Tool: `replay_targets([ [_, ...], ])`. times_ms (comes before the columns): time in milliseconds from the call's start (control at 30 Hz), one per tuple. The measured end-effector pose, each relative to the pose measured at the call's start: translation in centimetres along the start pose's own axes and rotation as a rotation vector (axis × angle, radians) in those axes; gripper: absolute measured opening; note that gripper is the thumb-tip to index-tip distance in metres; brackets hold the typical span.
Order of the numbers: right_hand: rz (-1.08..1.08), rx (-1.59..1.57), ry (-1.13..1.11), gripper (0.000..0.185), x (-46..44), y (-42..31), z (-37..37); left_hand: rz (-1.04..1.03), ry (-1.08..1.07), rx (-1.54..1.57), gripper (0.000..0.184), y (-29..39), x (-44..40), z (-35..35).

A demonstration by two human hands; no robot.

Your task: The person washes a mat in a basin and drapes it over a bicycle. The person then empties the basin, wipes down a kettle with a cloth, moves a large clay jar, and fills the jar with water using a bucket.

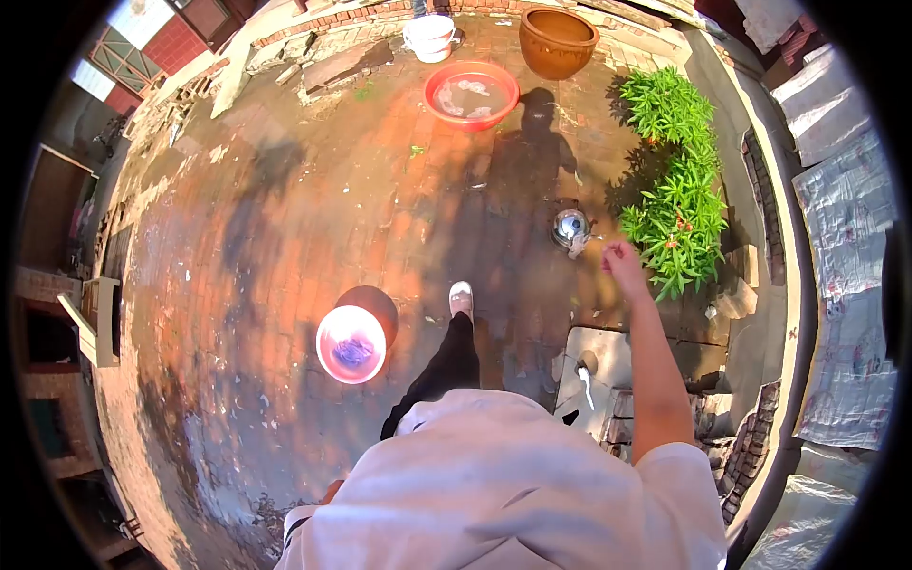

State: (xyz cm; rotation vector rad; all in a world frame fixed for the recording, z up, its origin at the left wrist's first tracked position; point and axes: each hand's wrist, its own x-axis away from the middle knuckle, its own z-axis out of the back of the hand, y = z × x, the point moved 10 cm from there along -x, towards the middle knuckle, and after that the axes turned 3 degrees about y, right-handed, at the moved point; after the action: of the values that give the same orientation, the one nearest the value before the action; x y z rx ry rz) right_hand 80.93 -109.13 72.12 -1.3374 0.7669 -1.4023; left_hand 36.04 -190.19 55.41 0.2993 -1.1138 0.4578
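My right hand (622, 266) is held out at the right with its fingers curled, and no object shows in it. Beyond it, towards the left, a shiny silver round object (571, 226) sits on the brick ground with something pale beside it. My left hand is not visible; only a small patch of skin shows at the left edge of my light shirt. A pink-and-white basin (328, 332) with purple contents (352, 351) is at the lower left, its dark shadow beside it.
A red basin (511, 93) of cloudy water, white buckets (429, 38) and a brown glazed pot (556, 52) stand ahead. Green plants (684, 180) line the right side. A pale slab (608, 347) and stacked bricks (622, 418) lie nearby. My shoe (461, 299) is on wet brick.
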Motion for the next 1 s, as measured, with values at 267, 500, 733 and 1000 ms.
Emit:
replay_targets([
  [267, -1.169, -0.025, 0.323, 0.018, 6.8, 27.9, 0.5, -0.673, -0.07, 0.22, 0.022, 65.2, 8.9, -4.4],
  [500, -1.405, -0.304, 0.467, 0.015, 6.5, 28.1, -6.5, -1.145, -0.214, -0.069, 0.027, 106.2, 30.0, -17.9],
  [733, -1.111, -0.499, 0.452, 0.009, -33.9, 19.6, -18.4, -0.965, -0.511, -0.492, 0.028, 126.8, 24.8, -34.7],
  [1000, -0.329, -0.395, 0.107, 0.022, -76.7, -23.6, -29.2, -0.677, 0.07, -0.464, 0.028, 139.5, 4.9, -13.5],
])
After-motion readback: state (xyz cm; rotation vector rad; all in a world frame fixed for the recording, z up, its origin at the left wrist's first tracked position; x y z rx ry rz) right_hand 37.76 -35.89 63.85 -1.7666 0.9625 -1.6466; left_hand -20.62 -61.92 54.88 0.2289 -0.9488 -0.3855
